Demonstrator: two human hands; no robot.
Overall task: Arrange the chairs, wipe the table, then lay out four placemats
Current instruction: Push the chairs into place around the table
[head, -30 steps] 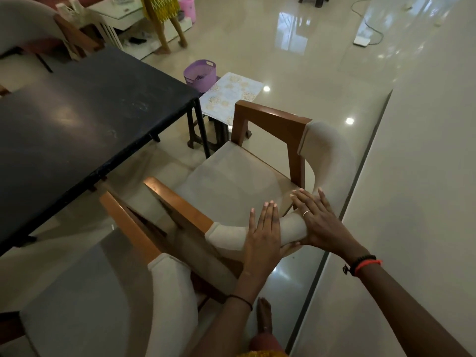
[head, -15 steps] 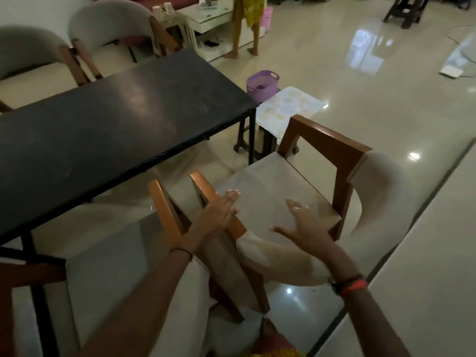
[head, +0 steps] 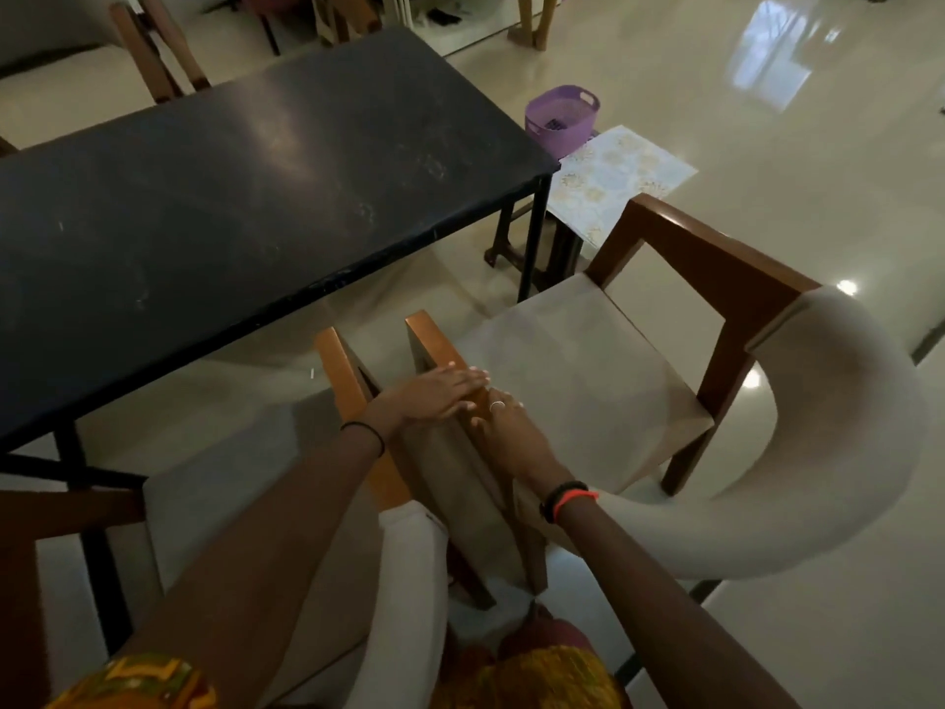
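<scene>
Left hand point(head: 434, 396) lies flat, fingers straight and together, palm down on the wooden armrest point(head: 440, 360) of the right-hand chair point(head: 588, 381). No grip; it rests on top. Right hand point(head: 503, 427) sits just beside it, on the inner side of the same armrest, fingers loosely extended toward the seat, a ring showing. Whether the right fingers curl round the wood I cannot tell; the left hand partly covers them.

The chair stands at the near corner of the black table point(head: 230, 197), angled, its seat not under the tabletop. A second chair point(head: 245, 504) stands just beside it on the left, armrests nearly touching. Patterned placemats point(head: 624, 171) lie on a low stool beyond the table corner, a purple basket point(head: 562, 117) behind them.

Against half a second ago: the left hand was edge-up against the armrest, now laid flat. The right hand hovered spread above the seat, well apart from the left; now both meet at the armrest.
</scene>
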